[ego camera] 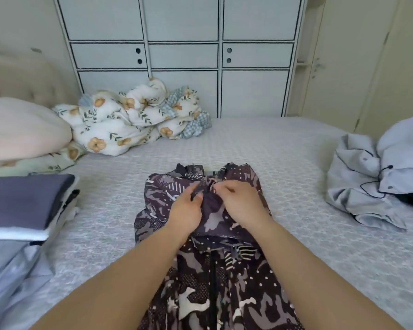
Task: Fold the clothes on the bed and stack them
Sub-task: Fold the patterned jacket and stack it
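The dark patterned zip-front jacket (212, 270) lies flat on the bed (284, 163), in the middle of it. The jacket's long axis runs straight away from the person: the zip line is close to the body, and the far end, which appears to be a hood or collar, lies just beyond the fingers.

Left hand (186, 208): it rests on the upper part of the jacket, fingers curled, pinching a bunch of fabric at the midline.

Right hand (239, 201): it mirrors the left, immediately beside it, fingers curled into the same bunch of cloth. The fingertips of the two hands nearly meet, though whether they touch cannot be told. Both hands are equally near the far end, so neither has an advantage.

Judgement: the step in hand is gathering or tucking the far end at the centre line before a fold. The coming move turns on the garment lying lengthwise from the fingers. Any fold would run along that axis, either drawing the far end toward the person or bringing the near hem up to the fingers.

A stack of folded clothes (26, 206) sits well to the left of the left hand. A crumpled pale blue buttoned garment (372, 184), not yet folded, lies well to the right of the right hand.

A floral quilt (134, 117) is heaped far beyond the fingers, to the left.
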